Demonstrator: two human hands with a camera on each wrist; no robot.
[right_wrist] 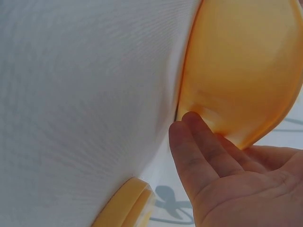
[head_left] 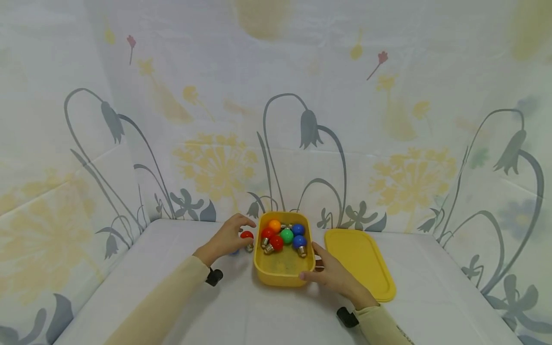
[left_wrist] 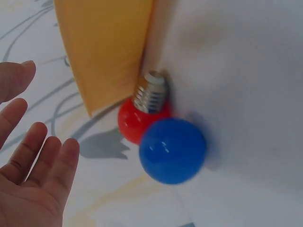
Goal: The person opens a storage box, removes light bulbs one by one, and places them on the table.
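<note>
A yellow plastic box (head_left: 282, 279) stands on the table with several coloured light bulbs in it, among them an orange bulb (head_left: 274, 225), a green bulb (head_left: 286, 235) and red and blue ones. Left of it, my left hand (head_left: 228, 239) hovers with fingers spread and nothing between them. Near those fingers are a red bulb (left_wrist: 130, 122) with a metal screw base and a blue bulb (left_wrist: 173, 151), both outside the box. My right hand (head_left: 332, 273) holds the box at its front right corner, thumb at the front, fingers (right_wrist: 203, 142) against the side wall.
A yellow lid (head_left: 360, 261) lies flat on the table to the right of the box. White cloth with a flower print (head_left: 276, 158) hangs behind and along the sides. White cloth (head_left: 254, 316) covers the table in front.
</note>
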